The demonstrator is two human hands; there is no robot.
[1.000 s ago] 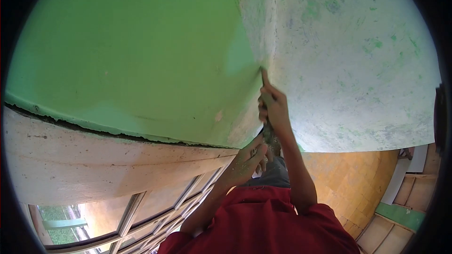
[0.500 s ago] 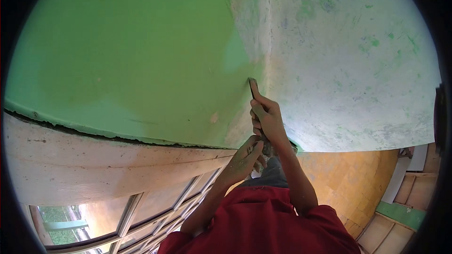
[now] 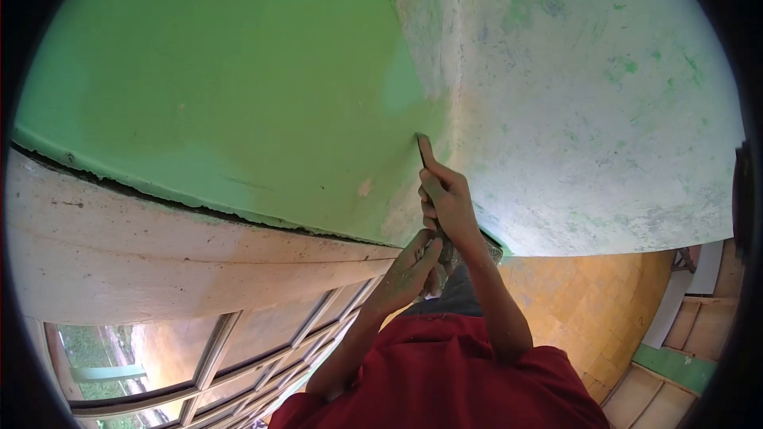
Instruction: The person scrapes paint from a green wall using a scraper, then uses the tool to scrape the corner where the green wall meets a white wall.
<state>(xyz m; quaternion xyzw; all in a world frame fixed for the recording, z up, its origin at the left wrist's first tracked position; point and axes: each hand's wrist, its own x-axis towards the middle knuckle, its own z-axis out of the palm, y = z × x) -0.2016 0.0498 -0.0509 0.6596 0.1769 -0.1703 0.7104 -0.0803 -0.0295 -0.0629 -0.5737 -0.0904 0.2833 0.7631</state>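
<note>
My right hand [image 3: 451,199] is closed round a narrow dark scraper-like tool [image 3: 422,148], its forefinger stretched along it. The tool's tip touches the green wall [image 3: 262,71], a little left of the corner with the whitish wall [image 3: 588,111]. Just below, my left hand [image 3: 407,272] has its fingers curled near the lower end of the tool; what they hold, if anything, is hidden. Bare, scraped patches show along the corner. A greyish lumpy thing [image 3: 494,253] sits behind my right wrist.
Under the green wall's ragged lower edge runs a pale beam [image 3: 159,246], with framed windows [image 3: 214,349] at the lower left. The yellowish tiled floor [image 3: 572,310] lies below. Wooden panels [image 3: 652,397] stand at the lower right.
The tool's tip and my right hand have shifted slightly left. The view has tilted a little, so the green wall's lower edge slopes more.
</note>
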